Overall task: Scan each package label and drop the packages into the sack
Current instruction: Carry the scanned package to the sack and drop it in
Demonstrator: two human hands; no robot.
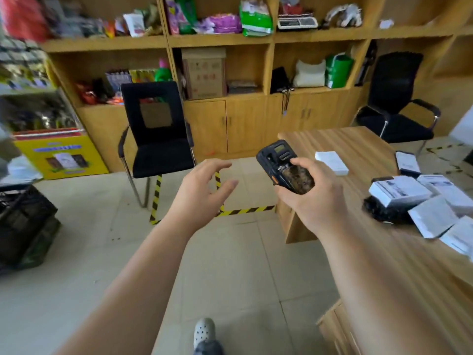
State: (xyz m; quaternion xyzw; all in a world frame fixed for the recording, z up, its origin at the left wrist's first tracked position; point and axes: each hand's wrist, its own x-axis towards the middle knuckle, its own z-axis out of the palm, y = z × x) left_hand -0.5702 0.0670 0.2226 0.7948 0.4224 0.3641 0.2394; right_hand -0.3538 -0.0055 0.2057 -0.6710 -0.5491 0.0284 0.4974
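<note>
A small shop's back office or stockroom; a wooden shelf wall (230, 42) holds bagged goods, a cardboard box (204, 73) and a weighing scale (297, 21); below it run cupboard doors; before it stand black office chairs (156, 139); right of them a wooden desk (358, 149) bears white packages (399, 190).

Bright even light, blurred warped edges.

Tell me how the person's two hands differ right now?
The right hand grips a black handheld scanner; the left hand holds nothing. The right hand's fingers curl round the scanner; the left hand's fingers are spread and relaxed. The right hand is beside the wooden table; the left hand hangs over the floor. Both are bare.
</note>
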